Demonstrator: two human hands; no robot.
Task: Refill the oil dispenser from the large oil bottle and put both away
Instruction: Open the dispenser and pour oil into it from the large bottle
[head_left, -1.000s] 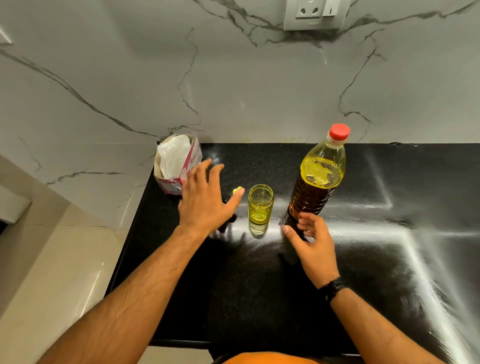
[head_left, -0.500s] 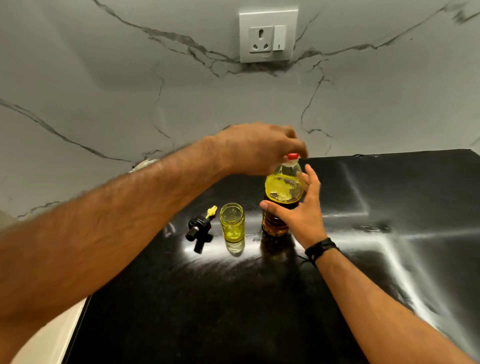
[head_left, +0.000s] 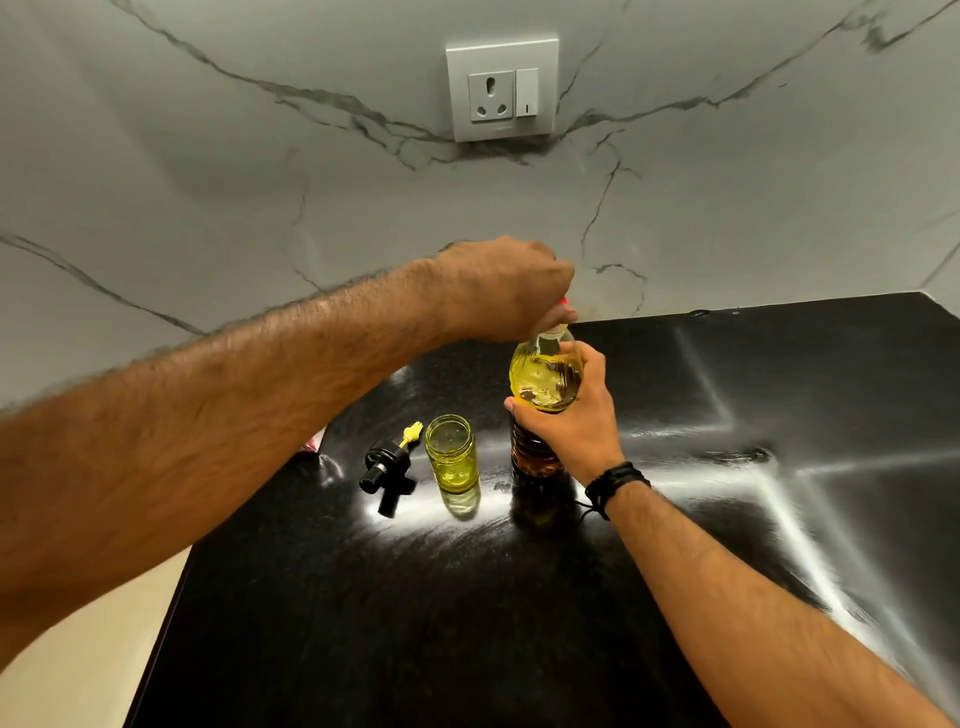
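Since a second before, the left hand had left the black spout top lying on the countertop and crossed over to the large oil bottle, where its fingers were curled down over the red cap, nearly hiding it. The right hand had climbed from the bottle's foot to its shoulder and was wrapped round it, thumb in front. The bottle stood upright toward the back edge of the countertop, near the wall. The open dispenser jar, with a little oil at its bottom, stood just beside the bottle on its left, and the spout top lay just left of the jar.

The step in hand looked like unscrewing the cap. It would go best with the right hand holding the shoulder firmly but not squeezing, since the plastic would likely flex and push oil up once the cap loosened. The bottle should stay planted and upright while the left hand turned, clear of the jar beside it.
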